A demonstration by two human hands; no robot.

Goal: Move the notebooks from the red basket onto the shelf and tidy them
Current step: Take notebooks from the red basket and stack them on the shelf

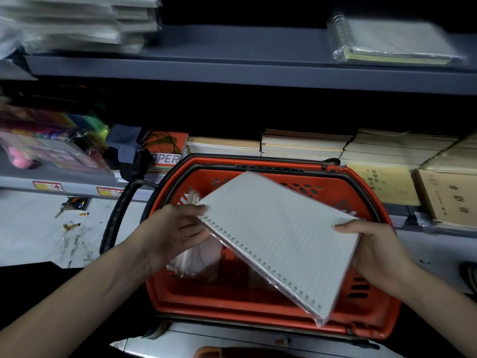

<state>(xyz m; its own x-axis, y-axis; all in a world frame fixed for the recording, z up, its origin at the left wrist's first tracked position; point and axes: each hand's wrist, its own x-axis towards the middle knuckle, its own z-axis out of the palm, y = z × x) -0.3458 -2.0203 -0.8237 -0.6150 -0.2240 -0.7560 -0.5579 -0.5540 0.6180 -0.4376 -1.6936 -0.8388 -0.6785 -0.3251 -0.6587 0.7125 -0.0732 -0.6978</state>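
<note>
The step in hand appears to be the lifting out of one notebook. The white spiral-bound notebook in clear plastic wrap [278,236] is held tilted above the red plastic shopping basket [232,308], with its wire spine toward 7 o'clock. The left hand [178,233] pinches its corner at 9 o'clock, thumb on top. The right hand [374,249] grips its edge at 3 o'clock, also thumb on top.

In my judgement, the next move is to carry it up toward 12 o'clock onto the grey metal shelf board [232,47]. There, a similar wrapped spiral notebook [395,42] lies at 1 o'clock and a blurred pile of wrapped white notebooks [85,24] at 11 o'clock. It should be laid flat and squared with its neighbours.

The basket is not empty. Some wrapped white notebooks [196,257] lean at its 9 o'clock side; how many, I cannot tell.
</note>
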